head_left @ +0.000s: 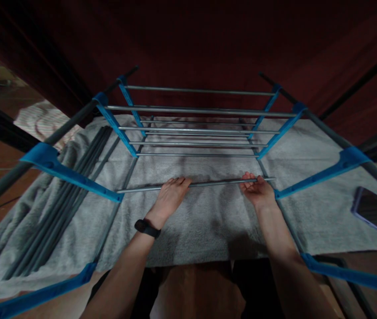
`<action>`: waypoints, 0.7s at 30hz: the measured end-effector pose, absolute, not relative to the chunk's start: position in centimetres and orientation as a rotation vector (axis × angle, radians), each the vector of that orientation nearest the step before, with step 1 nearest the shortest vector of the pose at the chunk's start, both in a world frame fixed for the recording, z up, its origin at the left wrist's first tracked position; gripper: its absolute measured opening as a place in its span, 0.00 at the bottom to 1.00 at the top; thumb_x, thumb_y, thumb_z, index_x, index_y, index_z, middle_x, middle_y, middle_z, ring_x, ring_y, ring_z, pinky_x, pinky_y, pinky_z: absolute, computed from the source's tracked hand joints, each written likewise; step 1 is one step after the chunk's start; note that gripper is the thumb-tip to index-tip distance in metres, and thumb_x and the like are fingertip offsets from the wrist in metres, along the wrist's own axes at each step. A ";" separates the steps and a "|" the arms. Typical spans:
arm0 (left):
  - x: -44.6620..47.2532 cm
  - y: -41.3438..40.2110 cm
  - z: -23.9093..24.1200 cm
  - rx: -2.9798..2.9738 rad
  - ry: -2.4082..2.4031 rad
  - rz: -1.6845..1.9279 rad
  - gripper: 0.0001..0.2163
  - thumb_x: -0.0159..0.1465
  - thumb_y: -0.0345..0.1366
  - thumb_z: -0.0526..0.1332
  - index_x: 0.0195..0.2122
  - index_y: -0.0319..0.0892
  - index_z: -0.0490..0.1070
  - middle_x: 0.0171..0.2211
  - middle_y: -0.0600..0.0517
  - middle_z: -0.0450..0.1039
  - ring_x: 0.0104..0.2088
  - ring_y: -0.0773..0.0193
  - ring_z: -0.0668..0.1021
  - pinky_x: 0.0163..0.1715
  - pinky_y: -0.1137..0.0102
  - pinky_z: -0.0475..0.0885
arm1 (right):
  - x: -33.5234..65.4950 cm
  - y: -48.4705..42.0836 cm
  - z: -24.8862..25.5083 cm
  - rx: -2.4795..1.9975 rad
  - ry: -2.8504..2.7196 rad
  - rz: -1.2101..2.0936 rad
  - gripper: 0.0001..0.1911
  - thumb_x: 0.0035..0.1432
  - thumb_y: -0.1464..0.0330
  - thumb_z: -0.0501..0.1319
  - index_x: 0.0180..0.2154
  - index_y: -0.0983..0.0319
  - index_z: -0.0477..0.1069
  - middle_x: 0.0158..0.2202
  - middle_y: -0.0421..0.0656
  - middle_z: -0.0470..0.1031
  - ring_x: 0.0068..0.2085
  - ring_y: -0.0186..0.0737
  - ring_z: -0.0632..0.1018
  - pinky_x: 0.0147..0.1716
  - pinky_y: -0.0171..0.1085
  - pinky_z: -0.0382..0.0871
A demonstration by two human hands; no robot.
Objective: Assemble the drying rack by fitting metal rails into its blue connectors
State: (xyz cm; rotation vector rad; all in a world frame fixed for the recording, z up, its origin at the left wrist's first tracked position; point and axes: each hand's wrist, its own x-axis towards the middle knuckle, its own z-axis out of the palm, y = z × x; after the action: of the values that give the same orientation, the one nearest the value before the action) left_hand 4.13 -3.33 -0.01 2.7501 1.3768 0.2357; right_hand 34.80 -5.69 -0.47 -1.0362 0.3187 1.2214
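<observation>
A thin grey metal rod [213, 183] lies crosswise in front of me, between two blue plastic brackets of a rack frame. My left hand [175, 189] is closed over the rod left of its middle, palm down, with a black band on the wrist. Near the rod's right end, my right hand [257, 188] grips it palm up. The rod's left end meets the lower end of the left blue bracket [75, 179]. Its right end sits just above the tip of the right blue bracket [321, 177]; whether they touch I cannot tell.
Farther back, several crossbars [201, 110] join other blue brackets. Loose grey tubes [65, 208] lie at left on a grey blanket [188, 239]. A phone [370, 208] rests at right. A dark red curtain [195, 44] hangs behind. Long side poles [328, 126] flank both sides.
</observation>
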 end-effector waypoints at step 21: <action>2.2 -2.7 0.6 2.503 1.857 0.039 0.14 0.70 0.31 0.51 0.47 0.42 0.76 0.44 0.45 0.80 0.48 0.52 0.79 0.51 0.59 0.64 | 36.1 -5.8 -0.5 -1.077 0.275 1.187 0.14 0.71 0.68 0.45 0.36 0.59 0.66 0.29 0.37 0.77 0.27 0.33 0.80 0.26 0.35 0.78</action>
State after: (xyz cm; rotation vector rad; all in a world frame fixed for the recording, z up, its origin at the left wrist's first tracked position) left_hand 2.19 -2.65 0.58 2.5032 1.8568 0.0387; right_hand 36.07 -5.77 -0.54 -1.0774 0.2755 1.1866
